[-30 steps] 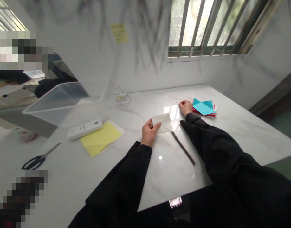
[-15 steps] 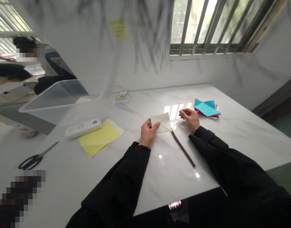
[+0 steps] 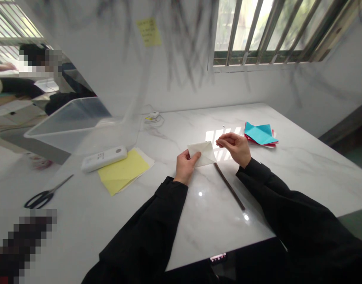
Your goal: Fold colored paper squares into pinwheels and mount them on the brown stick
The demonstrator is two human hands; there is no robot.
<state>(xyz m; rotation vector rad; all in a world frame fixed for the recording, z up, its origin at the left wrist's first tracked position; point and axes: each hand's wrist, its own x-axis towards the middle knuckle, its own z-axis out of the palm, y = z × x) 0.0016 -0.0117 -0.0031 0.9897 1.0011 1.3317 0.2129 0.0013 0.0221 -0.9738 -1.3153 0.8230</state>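
My left hand [image 3: 185,166] pinches the left corner of a folded white paper [image 3: 203,153] and holds it just above the marble table [image 3: 302,165]. My right hand [image 3: 234,146] hovers at the paper's right edge, thumb and forefinger pinched together on something too small to make out. A thin dark stick [image 3: 229,186] lies on the table below the paper. A tiny pin-like object [image 3: 224,127] lies further back.
A stack of blue and red folded papers [image 3: 260,134] lies right of my hands. Yellow and white sheets [image 3: 123,171], a white remote-like device [image 3: 104,158], scissors [image 3: 45,194] and a clear plastic bin [image 3: 80,128] sit at the left. Another person sits far left.
My right hand drew back from the spot near the blue papers and came up to the white paper's right edge, fingers pinched. My left hand kept hold of the paper.
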